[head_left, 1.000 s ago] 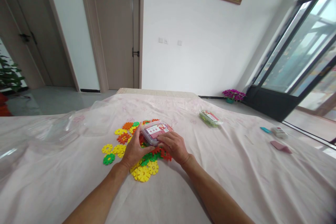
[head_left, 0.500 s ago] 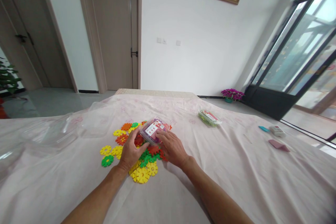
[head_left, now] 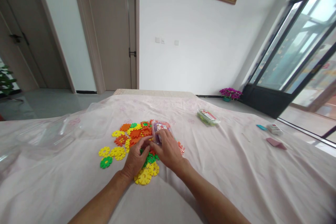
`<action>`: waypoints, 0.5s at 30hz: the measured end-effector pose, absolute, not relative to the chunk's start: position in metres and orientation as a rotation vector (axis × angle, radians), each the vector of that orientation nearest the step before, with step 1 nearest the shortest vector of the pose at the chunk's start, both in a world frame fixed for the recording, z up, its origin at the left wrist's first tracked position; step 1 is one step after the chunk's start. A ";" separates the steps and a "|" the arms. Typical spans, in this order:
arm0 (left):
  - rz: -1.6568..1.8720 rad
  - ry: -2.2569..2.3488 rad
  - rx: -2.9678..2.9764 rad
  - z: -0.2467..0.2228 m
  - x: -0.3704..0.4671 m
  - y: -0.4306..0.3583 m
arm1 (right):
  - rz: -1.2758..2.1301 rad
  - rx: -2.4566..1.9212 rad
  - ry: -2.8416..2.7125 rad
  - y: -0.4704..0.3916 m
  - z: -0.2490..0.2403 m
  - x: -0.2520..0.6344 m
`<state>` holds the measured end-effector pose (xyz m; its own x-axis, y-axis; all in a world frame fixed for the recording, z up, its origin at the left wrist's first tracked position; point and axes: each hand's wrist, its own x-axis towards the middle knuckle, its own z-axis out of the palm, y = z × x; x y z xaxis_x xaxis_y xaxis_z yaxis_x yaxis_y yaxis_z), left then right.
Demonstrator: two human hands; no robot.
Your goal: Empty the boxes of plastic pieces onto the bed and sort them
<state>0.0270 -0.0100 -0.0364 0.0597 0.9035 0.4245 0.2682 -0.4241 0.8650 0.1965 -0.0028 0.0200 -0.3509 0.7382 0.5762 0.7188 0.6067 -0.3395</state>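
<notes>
A clear plastic box with a white-and-red label and purplish contents sits tilted over a pile of flower-shaped plastic pieces in yellow, green, orange and red. Across its lid and near side lie the fingers of my right hand, which grips it. My left hand is at the near left corner of the box, fingers bent and thumb drawn in. Its fingertips meet my right thumb, and what they hold, if anything, is hidden. Loose yellow pieces and a green piece lie left of my left hand.
Clear empty plastic containers stand at the left of the cloth-covered table. A labelled box with green contents is at the back right. Farther right lie a blue item, a whitish packet and a pink cloth.
The plastic box has shifted right and turned, uncovering orange and red pieces. My left hand has left its side and closed toward my right thumb; my right fingers now reach farther over the lid.
</notes>
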 end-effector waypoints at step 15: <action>1.358 1.167 1.688 -0.037 0.033 -0.006 | -0.168 -1.227 -2.199 -0.003 0.012 0.210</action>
